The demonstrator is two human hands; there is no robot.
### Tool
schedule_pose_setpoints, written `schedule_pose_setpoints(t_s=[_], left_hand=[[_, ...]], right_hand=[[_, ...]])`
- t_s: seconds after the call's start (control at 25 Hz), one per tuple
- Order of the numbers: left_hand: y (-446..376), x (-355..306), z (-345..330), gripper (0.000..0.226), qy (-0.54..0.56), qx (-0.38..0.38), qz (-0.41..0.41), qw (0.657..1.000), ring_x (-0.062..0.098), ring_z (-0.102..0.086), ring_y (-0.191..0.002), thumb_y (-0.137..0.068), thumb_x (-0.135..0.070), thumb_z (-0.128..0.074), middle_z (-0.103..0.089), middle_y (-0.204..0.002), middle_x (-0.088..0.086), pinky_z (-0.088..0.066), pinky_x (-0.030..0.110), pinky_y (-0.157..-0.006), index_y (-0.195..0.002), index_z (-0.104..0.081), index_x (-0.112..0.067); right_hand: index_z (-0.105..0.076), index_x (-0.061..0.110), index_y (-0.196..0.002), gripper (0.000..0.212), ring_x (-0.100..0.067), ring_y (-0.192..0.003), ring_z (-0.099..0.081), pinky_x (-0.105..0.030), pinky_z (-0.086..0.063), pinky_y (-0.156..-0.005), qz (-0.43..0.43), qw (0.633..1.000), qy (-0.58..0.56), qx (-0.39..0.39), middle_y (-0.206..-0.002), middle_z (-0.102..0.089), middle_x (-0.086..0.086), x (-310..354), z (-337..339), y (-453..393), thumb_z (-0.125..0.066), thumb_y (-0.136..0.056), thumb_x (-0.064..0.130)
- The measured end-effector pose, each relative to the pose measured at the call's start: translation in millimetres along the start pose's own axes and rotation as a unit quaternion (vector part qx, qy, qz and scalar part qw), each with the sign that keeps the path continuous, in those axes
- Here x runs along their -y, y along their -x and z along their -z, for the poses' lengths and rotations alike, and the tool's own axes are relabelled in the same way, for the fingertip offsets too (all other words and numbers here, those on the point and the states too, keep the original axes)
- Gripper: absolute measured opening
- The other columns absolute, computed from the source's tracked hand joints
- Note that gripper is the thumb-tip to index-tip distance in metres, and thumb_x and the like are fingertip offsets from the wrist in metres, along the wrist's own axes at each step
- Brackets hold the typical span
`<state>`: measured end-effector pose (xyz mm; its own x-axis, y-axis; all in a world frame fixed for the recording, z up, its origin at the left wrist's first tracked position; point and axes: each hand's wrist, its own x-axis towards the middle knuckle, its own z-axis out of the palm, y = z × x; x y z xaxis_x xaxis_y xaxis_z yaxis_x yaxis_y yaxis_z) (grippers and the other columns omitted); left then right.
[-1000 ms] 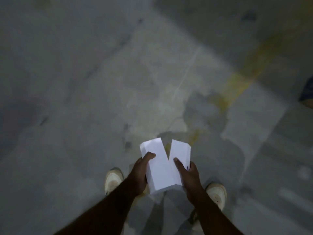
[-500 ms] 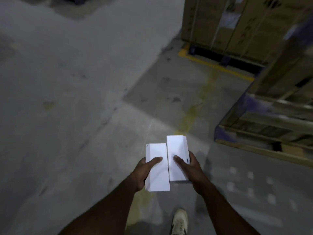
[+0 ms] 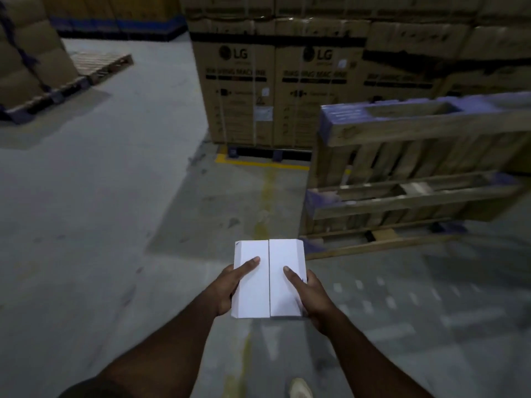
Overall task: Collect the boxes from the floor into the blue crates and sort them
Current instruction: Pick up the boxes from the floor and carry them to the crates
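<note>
Two flat white boxes sit side by side in front of me, long edges touching. My left hand (image 3: 227, 285) grips the left white box (image 3: 253, 291), thumb lying on its top face. My right hand (image 3: 309, 294) grips the right white box (image 3: 284, 294) the same way, thumb on top and fingers under its outer edge. Both boxes are level, carried at waist height above the concrete floor. No blue crate is in view.
A stack of wooden pallets (image 3: 408, 179) with blue-painted ends stands close on the right. Tall cardboard cartons (image 3: 258, 90) on a pallet block the way ahead. More cartons (image 3: 26, 58) on a pallet stand far left. Open grey floor (image 3: 100, 211) lies to the left. A shoe (image 3: 300, 389) shows below.
The view has risen from the floor at my feet to the warehouse ahead. The two boxes, first splayed apart at their far ends, now lie flush and parallel in my hands.
</note>
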<state>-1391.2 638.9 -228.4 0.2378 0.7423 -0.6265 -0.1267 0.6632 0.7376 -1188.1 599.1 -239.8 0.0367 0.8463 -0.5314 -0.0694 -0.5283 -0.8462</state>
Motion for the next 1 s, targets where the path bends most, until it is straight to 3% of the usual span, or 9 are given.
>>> schedule_pose_setpoints(t_s=[0.08,0.24,0.36,0.44,0.64,0.8,0.92,1.0], left_hand=[[6,-5,-10,0.064,-0.014,0.045,0.030,0.998,0.036,-0.069,-0.108,-0.078,-0.047,-0.080,-0.073,-0.115,0.016,-0.055,0.049,-0.093,-0.127,-0.062,-0.011],[11,-3,-45,0.068,-0.039,0.113,0.089,0.989,0.036,-0.067,-0.110,-0.077,-0.054,-0.077,-0.072,-0.118,0.018,-0.052,0.051,-0.099,-0.128,-0.063,-0.012],[19,5,-96,0.069,-0.058,0.187,0.123,0.973,0.040,-0.066,-0.113,-0.078,-0.056,-0.074,-0.070,-0.121,0.021,-0.050,0.054,-0.101,-0.130,-0.062,-0.013],[26,12,-139,0.064,-0.066,0.238,0.144,0.958,0.041,-0.067,-0.109,-0.082,-0.055,-0.070,-0.069,-0.121,0.022,-0.053,0.054,-0.095,-0.131,-0.060,-0.015],[40,40,-254,0.085,-0.141,0.340,0.168,0.914,0.044,-0.052,-0.131,-0.074,-0.058,-0.081,-0.058,-0.139,0.022,-0.037,0.064,-0.111,-0.144,-0.048,-0.023],[72,76,-353,0.050,-0.188,0.395,0.134,0.889,0.046,-0.060,-0.118,-0.095,-0.053,-0.055,-0.067,-0.123,0.026,-0.040,0.063,-0.109,-0.128,-0.061,-0.016],[96,120,-441,0.059,-0.208,0.424,0.128,0.872,0.046,-0.064,-0.112,-0.090,-0.058,-0.058,-0.067,-0.123,0.025,-0.047,0.063,-0.101,-0.132,-0.059,-0.017],[104,147,-498,0.074,-0.203,0.452,0.134,0.858,0.047,-0.060,-0.120,-0.081,-0.063,-0.071,-0.061,-0.132,0.027,-0.046,0.064,-0.101,-0.138,-0.055,-0.019]], right_hand=[[-0.058,0.021,-0.124,0.063,-0.025,-0.101,-0.069,-0.047,-0.057,-0.090,-0.004,0.998,-0.046,-0.034,-0.112,-0.072,-0.004,4,9,21,-0.069,-0.077,0.061],[-0.060,0.022,-0.120,0.051,-0.030,-0.101,-0.070,-0.040,-0.058,-0.082,-0.044,0.984,-0.151,-0.084,-0.109,-0.075,-0.008,-3,41,68,-0.056,-0.088,0.062],[-0.057,0.027,-0.125,0.062,-0.028,-0.108,-0.069,-0.046,-0.052,-0.100,-0.035,0.972,-0.202,-0.112,-0.114,-0.074,-0.006,-21,77,104,-0.051,-0.083,0.072],[-0.056,0.030,-0.128,0.069,-0.027,-0.111,-0.068,-0.048,-0.047,-0.106,-0.022,0.965,-0.220,-0.140,-0.117,-0.073,-0.004,-33,105,129,-0.050,-0.079,0.078],[-0.052,0.034,-0.134,0.078,-0.028,-0.116,-0.065,-0.051,-0.044,-0.108,0.037,0.937,-0.272,-0.215,-0.124,-0.070,-0.004,-63,178,191,-0.056,-0.073,0.083],[-0.051,0.036,-0.135,0.077,-0.028,-0.117,-0.064,-0.053,-0.043,-0.108,0.079,0.916,-0.281,-0.276,-0.125,-0.069,-0.002,-82,248,243,-0.058,-0.074,0.081],[-0.047,0.036,-0.138,0.079,-0.029,-0.115,-0.065,-0.054,-0.047,-0.104,0.100,0.893,-0.294,-0.325,-0.126,-0.069,-0.003,-104,316,293,-0.062,-0.073,0.079],[-0.044,0.037,-0.138,0.084,-0.029,-0.112,-0.067,-0.053,-0.050,-0.101,0.110,0.877,-0.294,-0.363,-0.123,-0.070,-0.003,-113,360,326,-0.064,-0.069,0.081]])
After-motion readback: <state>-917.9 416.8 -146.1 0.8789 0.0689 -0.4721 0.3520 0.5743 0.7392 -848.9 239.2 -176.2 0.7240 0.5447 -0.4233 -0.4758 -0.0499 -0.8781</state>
